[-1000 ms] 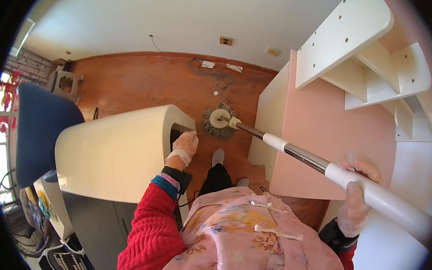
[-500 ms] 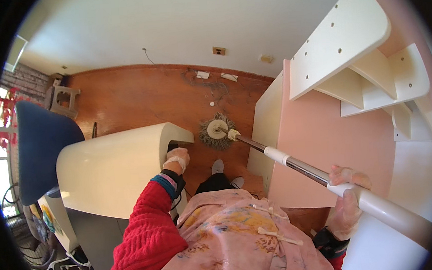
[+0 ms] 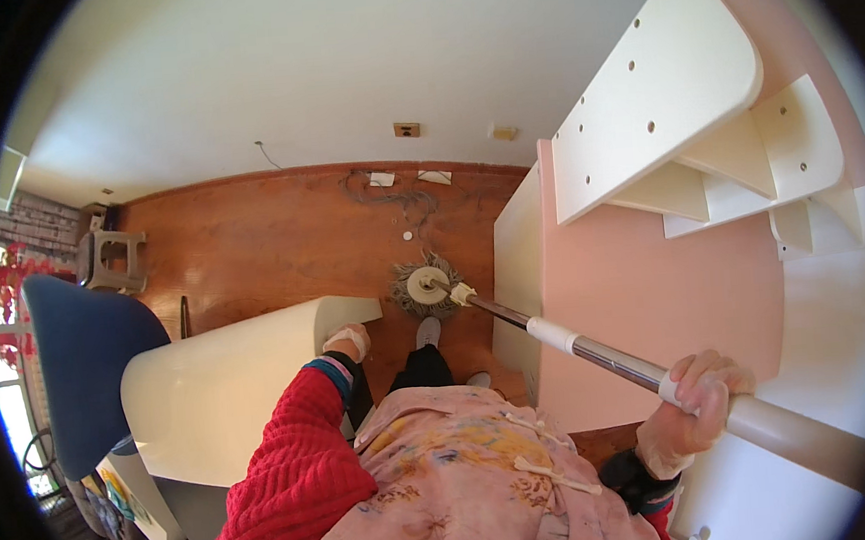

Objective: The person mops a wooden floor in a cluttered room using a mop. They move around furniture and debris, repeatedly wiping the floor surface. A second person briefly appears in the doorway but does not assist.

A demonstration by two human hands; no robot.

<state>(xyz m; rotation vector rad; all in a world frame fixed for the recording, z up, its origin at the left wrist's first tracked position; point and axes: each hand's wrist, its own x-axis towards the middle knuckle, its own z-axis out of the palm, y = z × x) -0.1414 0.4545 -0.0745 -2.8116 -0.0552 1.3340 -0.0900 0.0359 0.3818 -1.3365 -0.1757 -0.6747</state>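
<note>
the mop head (image 3: pixel 428 284) sits on the wooden floor (image 3: pixel 240 238), grey strands fanned around its pale centre. from the mop head the mop handle (image 3: pixel 614 362) slants away to the right and nearer side, where the right hand (image 3: pixel 695 402) has its grip closed around the pale thick section. to the left of the mop head and a little nearer, the left hand (image 3: pixel 349 340) is at the end of the cream cabinet (image 3: pixel 231 394); its fingers are partly hidden, so i cannot tell whether that grip is wide, narrow or holding the edge. a shoe (image 3: pixel 428 332) is just on the near side of the mop head, so a short pull could drag the strands over it. the loose cord (image 3: pixel 416 199) lies just beyond the mop head; a push outward might snag it and drag the white pieces (image 3: pixel 434 177) near it. the pink desk (image 3: pixel 645 295) stands right of the mop head, so swinging the handle low could knock it. one-handed, the handle might also twist, and a hard tug could shift the cabinet suddenly.
</note>
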